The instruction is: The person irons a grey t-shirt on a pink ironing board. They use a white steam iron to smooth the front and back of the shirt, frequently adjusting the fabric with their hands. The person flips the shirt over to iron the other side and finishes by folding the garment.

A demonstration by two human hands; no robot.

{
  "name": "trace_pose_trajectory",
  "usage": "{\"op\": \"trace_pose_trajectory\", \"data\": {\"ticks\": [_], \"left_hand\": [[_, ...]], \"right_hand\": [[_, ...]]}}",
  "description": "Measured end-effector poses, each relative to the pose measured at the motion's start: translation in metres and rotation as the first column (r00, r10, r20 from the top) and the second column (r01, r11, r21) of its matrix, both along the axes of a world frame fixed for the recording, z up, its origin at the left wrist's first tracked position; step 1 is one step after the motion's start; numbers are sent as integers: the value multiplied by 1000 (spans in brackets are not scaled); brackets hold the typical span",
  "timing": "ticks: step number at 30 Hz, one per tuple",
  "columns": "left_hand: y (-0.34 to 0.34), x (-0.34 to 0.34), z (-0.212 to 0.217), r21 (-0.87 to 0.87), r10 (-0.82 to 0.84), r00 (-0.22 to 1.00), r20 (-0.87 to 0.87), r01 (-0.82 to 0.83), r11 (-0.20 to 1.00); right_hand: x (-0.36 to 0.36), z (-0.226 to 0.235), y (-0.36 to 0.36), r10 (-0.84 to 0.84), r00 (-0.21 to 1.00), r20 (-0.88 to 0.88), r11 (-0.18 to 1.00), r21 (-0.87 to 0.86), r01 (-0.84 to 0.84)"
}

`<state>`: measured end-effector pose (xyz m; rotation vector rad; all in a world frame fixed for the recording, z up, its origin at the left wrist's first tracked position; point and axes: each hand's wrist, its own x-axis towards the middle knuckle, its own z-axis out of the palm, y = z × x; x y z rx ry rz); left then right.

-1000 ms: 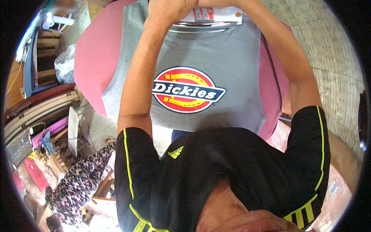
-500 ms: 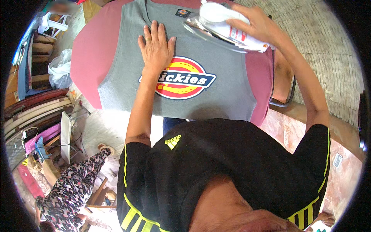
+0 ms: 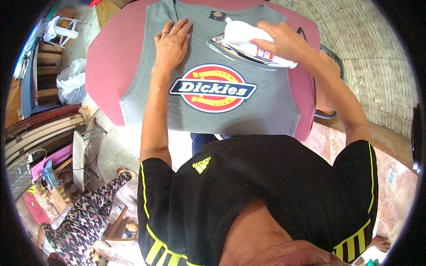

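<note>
A grey sleeveless shirt (image 3: pixel 146 104) with a large red, yellow and navy printed emblem lies spread over a board covered in maroon cloth (image 3: pixel 105 66). My right hand (image 3: pixel 284 42) is wrapped round the handle of a white clothes iron (image 3: pixel 239 35). The iron rests on or just over the shirt's upper right part, above the emblem, its pointed metal tip toward the left. My left hand (image 3: pixel 171 46) lies on the upper left of the shirt, near the shoulder strap, fingers stretched out and a ring on one of them.
A dark metal frame (image 3: pixel 333 62) sticks out at the board's right side. Left of the board are a clear plastic bag (image 3: pixel 72 82), stacked boards (image 3: pixel 42 128) and a white stool (image 3: pixel 66 32). Another person in patterned trousers (image 3: pixel 84 217) is at the lower left.
The iron in my right hand has moved slightly down and left over the shirt. My left hand has shifted up and left, off the emblem's edge, which now shows whole.
</note>
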<state>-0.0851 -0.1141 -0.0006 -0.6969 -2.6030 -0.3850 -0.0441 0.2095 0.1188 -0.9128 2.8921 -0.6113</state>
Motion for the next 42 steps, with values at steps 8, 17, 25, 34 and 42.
{"op": "trace_pose_trajectory", "data": {"ticks": [8,17,25,34,42], "left_hand": [[-21,-35,33,-80,-321,946,-47,316,945],[-23,-79,42,-158,-493,857,151,513,844],[-74,-166,19,-21,-207,978,-3,207,978],[-76,-221,16,245,-423,804,417,349,904],[-91,-208,5,426,-368,892,263,235,874]], "right_hand": [[2,8,-21,21,998,-59,1000,8,-20],[-5,1,-26,-115,993,-30,993,-10,114],[14,36,-77,-386,912,142,897,-171,406],[11,33,-191,-390,785,481,768,-300,566],[-61,-39,-228,-549,835,44,747,-423,513]]}}
